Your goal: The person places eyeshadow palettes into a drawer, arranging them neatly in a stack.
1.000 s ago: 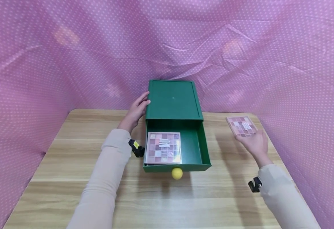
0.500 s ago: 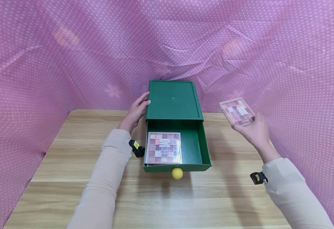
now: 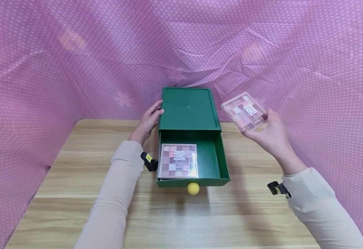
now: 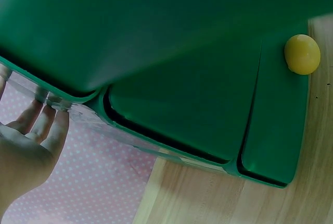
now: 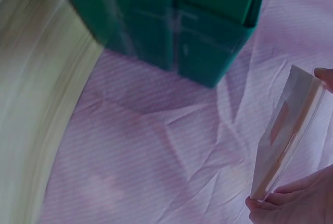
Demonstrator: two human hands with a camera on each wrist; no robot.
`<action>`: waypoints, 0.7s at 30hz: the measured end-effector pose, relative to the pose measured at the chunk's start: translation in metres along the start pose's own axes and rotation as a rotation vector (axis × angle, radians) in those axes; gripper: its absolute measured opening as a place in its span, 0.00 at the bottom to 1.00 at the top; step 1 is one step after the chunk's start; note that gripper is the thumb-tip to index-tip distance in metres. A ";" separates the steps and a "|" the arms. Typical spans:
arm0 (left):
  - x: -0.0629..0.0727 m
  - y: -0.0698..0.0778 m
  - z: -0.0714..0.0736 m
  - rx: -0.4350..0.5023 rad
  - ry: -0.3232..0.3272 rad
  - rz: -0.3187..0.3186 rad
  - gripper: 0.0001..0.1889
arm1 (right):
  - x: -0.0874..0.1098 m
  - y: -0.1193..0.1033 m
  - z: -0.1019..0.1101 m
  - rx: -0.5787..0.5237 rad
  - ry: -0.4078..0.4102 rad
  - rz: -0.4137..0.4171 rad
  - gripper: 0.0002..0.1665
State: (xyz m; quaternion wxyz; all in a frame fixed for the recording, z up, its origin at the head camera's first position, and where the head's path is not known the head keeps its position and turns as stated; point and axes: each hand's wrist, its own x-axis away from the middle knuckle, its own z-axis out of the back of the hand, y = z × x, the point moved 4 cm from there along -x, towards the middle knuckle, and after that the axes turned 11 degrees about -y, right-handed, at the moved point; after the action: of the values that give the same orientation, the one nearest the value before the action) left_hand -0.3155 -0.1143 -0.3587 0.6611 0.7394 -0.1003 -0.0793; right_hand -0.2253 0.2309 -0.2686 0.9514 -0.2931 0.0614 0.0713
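Observation:
A green drawer box (image 3: 189, 109) stands at the back of the table with its drawer (image 3: 207, 159) pulled out toward me. Inside the drawer's left half lies an eyeshadow palette (image 3: 178, 160) with a see-through lid. My left hand (image 3: 147, 124) rests against the box's left side, its extended fingertips touching the wall, as the left wrist view also shows. Off to the right, my right hand (image 3: 273, 136) holds a second eyeshadow palette (image 3: 245, 110) up above the table, gripped at opposite edges between thumb and fingers. Its pale underside and thin edge show in the right wrist view.
A round yellow knob (image 3: 193, 188) sticks out from the drawer's front. Pink dotted cloth (image 3: 181, 45) hangs behind and along both sides of the wooden table (image 3: 84, 173). The drawer's right half shows bare green floor.
My right hand has lifted the second palette from the table's right side and brought it up and left toward the box. The left hand, box and drawer have stayed where they were.

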 end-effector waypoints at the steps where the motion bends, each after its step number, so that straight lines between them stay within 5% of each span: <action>1: 0.000 0.000 -0.001 -0.003 0.001 -0.002 0.23 | 0.001 -0.004 -0.001 -0.013 -0.010 0.016 0.43; 10: 0.002 -0.002 -0.002 -0.010 0.012 0.008 0.23 | 0.005 -0.033 -0.014 -0.100 -0.075 0.190 0.38; 21: 0.005 0.000 -0.003 -0.017 0.010 -0.009 0.23 | 0.014 -0.051 -0.037 -0.093 -0.153 0.326 0.49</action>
State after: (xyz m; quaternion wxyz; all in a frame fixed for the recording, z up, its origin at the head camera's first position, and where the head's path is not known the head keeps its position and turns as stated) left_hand -0.3098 -0.1122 -0.3586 0.6676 0.7345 -0.0930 -0.0793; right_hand -0.2058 0.1695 -0.2731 0.9146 -0.3165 0.0321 0.2495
